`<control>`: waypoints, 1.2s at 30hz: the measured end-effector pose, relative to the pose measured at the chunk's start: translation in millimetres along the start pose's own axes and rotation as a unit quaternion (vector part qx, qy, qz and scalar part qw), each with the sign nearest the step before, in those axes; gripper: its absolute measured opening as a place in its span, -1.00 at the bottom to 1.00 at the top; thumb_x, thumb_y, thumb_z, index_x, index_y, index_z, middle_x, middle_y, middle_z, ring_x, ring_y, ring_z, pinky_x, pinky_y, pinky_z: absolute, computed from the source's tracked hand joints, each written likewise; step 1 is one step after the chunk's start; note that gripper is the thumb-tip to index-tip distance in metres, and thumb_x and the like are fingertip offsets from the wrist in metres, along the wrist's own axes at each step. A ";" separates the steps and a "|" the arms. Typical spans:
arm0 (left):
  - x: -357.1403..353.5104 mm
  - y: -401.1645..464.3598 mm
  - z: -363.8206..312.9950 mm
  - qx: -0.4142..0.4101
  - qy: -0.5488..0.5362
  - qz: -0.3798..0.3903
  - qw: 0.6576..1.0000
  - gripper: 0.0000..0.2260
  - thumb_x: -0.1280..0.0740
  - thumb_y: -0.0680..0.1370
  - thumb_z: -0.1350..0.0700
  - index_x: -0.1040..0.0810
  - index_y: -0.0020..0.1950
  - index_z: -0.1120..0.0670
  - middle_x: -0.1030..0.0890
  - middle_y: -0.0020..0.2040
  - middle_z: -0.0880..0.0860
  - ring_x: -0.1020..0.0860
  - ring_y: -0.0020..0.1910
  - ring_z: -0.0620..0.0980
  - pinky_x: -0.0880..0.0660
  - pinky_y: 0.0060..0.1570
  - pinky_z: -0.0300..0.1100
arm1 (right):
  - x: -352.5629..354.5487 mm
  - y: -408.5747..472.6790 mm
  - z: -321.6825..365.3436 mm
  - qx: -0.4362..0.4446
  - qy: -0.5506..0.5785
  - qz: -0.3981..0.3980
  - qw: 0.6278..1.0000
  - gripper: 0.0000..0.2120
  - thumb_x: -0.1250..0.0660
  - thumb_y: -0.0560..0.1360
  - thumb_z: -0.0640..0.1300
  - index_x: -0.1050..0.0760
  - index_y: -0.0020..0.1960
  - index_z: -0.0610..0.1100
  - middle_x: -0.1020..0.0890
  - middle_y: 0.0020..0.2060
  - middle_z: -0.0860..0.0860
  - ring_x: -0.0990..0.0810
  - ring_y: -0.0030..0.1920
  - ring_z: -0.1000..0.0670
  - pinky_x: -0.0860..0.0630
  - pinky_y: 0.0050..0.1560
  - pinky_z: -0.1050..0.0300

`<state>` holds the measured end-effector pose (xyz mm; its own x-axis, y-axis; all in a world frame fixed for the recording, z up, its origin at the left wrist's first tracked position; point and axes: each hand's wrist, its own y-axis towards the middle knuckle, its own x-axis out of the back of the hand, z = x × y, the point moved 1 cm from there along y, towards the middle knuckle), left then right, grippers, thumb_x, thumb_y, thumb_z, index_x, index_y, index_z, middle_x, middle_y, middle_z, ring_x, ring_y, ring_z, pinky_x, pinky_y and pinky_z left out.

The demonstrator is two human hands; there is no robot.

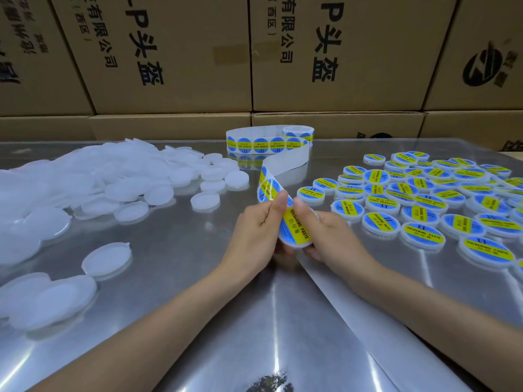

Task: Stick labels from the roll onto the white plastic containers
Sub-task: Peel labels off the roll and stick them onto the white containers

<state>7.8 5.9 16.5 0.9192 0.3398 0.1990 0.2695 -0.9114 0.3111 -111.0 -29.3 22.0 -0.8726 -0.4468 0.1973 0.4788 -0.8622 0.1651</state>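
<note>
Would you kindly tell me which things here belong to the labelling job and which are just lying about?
In the job:
left hand
right hand
held container
label roll
plain containers
labelled containers

Lying about:
cardboard boxes
steel table

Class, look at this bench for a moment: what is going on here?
A person is labelling containers by hand. Both hands, left hand and right hand, hold one white container and press a blue-and-yellow soldering paste label onto it, with the label strip trailing back to the roll. Unlabelled containers lie on the left of the steel table, labelled containers on the right.
</note>
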 end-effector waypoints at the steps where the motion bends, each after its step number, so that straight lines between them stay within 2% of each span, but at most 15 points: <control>1: -1.2 -0.8 -0.4 0.002 -0.001 0.018 1.000 -0.51 -0.14 0.54 -0.20 -0.58 -0.22 0.18 -0.63 -0.37 0.21 -0.54 -0.50 -0.02 -0.47 -0.43 -0.24 | 1.4 1.1 0.5 -0.008 -0.009 -0.018 1.000 -0.46 -0.06 0.60 0.14 -0.39 -0.43 -0.16 -0.40 -0.64 0.05 -0.26 -0.64 0.17 -0.20 -0.60 0.40; 4: -5.2 -2.3 -0.7 -0.003 0.028 0.062 0.998 -0.76 -0.32 0.54 -0.06 -0.57 -0.02 0.12 -0.66 -0.33 0.08 -0.57 -0.44 -0.04 -0.52 -0.31 -0.16 | 6.0 4.8 1.1 -0.037 -0.043 -0.062 0.996 -0.27 0.09 0.62 0.17 -0.38 -0.62 -0.09 -0.35 -0.73 0.04 -0.30 -0.68 0.16 -0.20 -0.64 0.39; 7: -7.8 -1.5 0.1 -0.005 0.007 0.069 0.998 -0.78 -0.32 0.56 0.03 -0.51 0.07 0.17 -0.67 -0.29 0.10 -0.60 -0.38 0.00 -0.53 -0.26 -0.16 | 6.4 8.2 -0.2 -0.044 -0.036 -0.055 0.997 -0.27 0.08 0.63 0.15 -0.39 -0.64 -0.05 -0.35 -0.72 0.06 -0.27 -0.68 0.16 -0.20 -0.64 0.38; 11: -1.0 1.6 0.6 -0.004 0.025 0.027 0.999 -0.80 -0.17 0.63 0.05 -0.55 -0.02 0.09 -0.62 -0.38 0.00 -0.58 -0.44 -0.07 -0.50 -0.33 -0.22 | 8.8 11.8 -2.0 -0.082 0.054 -0.014 0.995 -0.67 -0.18 0.58 0.07 -0.40 -0.30 -0.05 -0.23 -0.65 0.14 -0.13 -0.64 0.15 -0.08 -0.62 0.34; 13: 2.9 2.6 3.7 0.009 0.071 0.026 0.997 -0.71 -0.08 0.65 0.00 -0.55 -0.05 0.05 -0.65 -0.32 -0.04 -0.59 -0.35 -0.09 -0.50 -0.22 -0.21 | 11.2 13.3 -3.8 -0.095 0.096 -0.026 0.991 -0.74 -0.22 0.58 0.00 -0.36 -0.25 -0.08 -0.24 -0.63 0.13 -0.14 -0.63 0.15 -0.09 -0.63 0.35; 15: 3.5 1.6 7.0 0.006 0.135 0.045 0.990 -0.73 -0.07 0.64 -0.06 -0.52 -0.07 -0.03 -0.65 -0.23 -0.14 -0.55 -0.26 -0.16 -0.43 -0.14 -0.32 | 14.0 15.2 -5.5 -0.100 0.156 -0.066 0.980 -0.76 -0.22 0.59 -0.07 -0.36 -0.25 -0.08 -0.36 -0.59 0.09 -0.24 -0.63 0.15 -0.19 -0.63 0.35; 17: 0.8 -0.8 8.3 -0.019 0.209 0.084 0.974 -0.83 -0.15 0.61 -0.07 -0.52 0.01 -0.09 -0.59 -0.15 -0.19 -0.50 -0.20 -0.19 -0.38 -0.13 -0.40 | 18.5 16.9 -6.0 -0.107 0.220 -0.102 0.964 -0.82 -0.21 0.59 -0.13 -0.40 -0.19 -0.10 -0.54 -0.48 0.07 -0.40 -0.58 0.16 -0.35 -0.59 0.34; 20: -3.7 -2.9 10.0 -0.094 0.359 0.139 0.918 -0.77 -0.25 0.57 -0.03 -0.56 0.19 -0.04 -0.52 -0.02 -0.11 -0.46 -0.02 -0.08 -0.36 0.08 -0.23 | 30.5 19.7 -6.7 -0.126 0.298 -0.136 0.936 -0.95 -0.22 0.58 -0.22 -0.45 0.02 -0.15 -0.67 -0.13 0.04 -0.58 -0.33 0.11 -0.54 -0.44 0.29; 23: -2.3 -4.2 9.0 -0.091 0.395 0.159 0.900 -0.72 -0.26 0.56 -0.06 -0.52 0.25 -0.07 -0.49 0.16 -0.08 -0.40 0.13 -0.03 -0.30 0.22 -0.15 | 43.4 24.4 -9.1 -0.155 0.324 -0.166 0.919 -0.77 -0.17 0.59 -0.30 -0.35 0.24 -0.21 -0.58 0.16 -0.03 -0.62 -0.18 0.03 -0.55 -0.32 0.19; 26: -1.6 -5.5 6.8 -0.087 0.394 0.163 0.900 -0.71 -0.26 0.56 -0.07 -0.51 0.27 -0.08 -0.47 0.20 -0.09 -0.37 0.16 -0.03 -0.29 0.24 -0.14 | 48.2 27.8 -11.0 -0.201 0.323 -0.148 0.913 -0.58 -0.08 0.60 -0.37 -0.19 0.44 -0.23 -0.47 0.31 -0.06 -0.63 -0.15 -0.01 -0.51 -0.26 0.13; 28: -2.0 -6.1 5.1 -0.088 0.395 0.164 0.900 -0.70 -0.25 0.56 -0.07 -0.50 0.28 -0.08 -0.47 0.21 -0.09 -0.37 0.16 -0.03 -0.29 0.24 -0.15 | 48.8 28.2 -11.8 -0.216 0.316 -0.131 0.915 -0.57 -0.03 0.59 -0.40 -0.19 0.44 -0.24 -0.46 0.32 -0.08 -0.63 -0.13 -0.02 -0.51 -0.22 0.11; 31: -1.8 -6.4 4.4 -0.087 0.398 0.166 0.898 -0.70 -0.25 0.57 -0.07 -0.50 0.29 -0.09 -0.46 0.23 -0.11 -0.36 0.17 -0.04 -0.29 0.24 -0.15 | 48.2 27.0 -10.1 -0.224 0.303 -0.118 0.919 -0.68 -0.04 0.57 -0.39 -0.30 0.31 -0.27 -0.50 0.27 -0.09 -0.64 -0.14 0.00 -0.51 -0.21 0.14; 34: -1.6 -6.4 4.6 -0.094 0.408 0.166 0.893 -0.69 -0.24 0.57 -0.08 -0.49 0.30 -0.09 -0.46 0.24 -0.10 -0.36 0.17 -0.04 -0.29 0.24 -0.14 | 48.8 26.0 -7.9 -0.242 0.296 -0.114 0.917 -0.63 -0.02 0.57 -0.37 -0.29 0.36 -0.27 -0.55 0.18 -0.08 -0.64 -0.17 0.02 -0.50 -0.24 0.15; 36: -1.5 -6.6 4.6 -0.100 0.414 0.166 0.890 -0.68 -0.23 0.57 -0.08 -0.49 0.31 -0.08 -0.46 0.23 -0.09 -0.37 0.16 -0.04 -0.29 0.24 -0.15 | 49.8 25.8 -7.7 -0.243 0.298 -0.120 0.915 -0.64 -0.01 0.56 -0.39 -0.31 0.32 -0.27 -0.57 0.19 -0.08 -0.64 -0.17 0.01 -0.50 -0.23 0.15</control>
<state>6.0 10.4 9.9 0.3906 0.1894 0.9009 -0.1104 -0.9619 0.2502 -142.8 -75.7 28.7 -0.9139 -0.1565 -0.3745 0.2937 -0.8918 -0.3441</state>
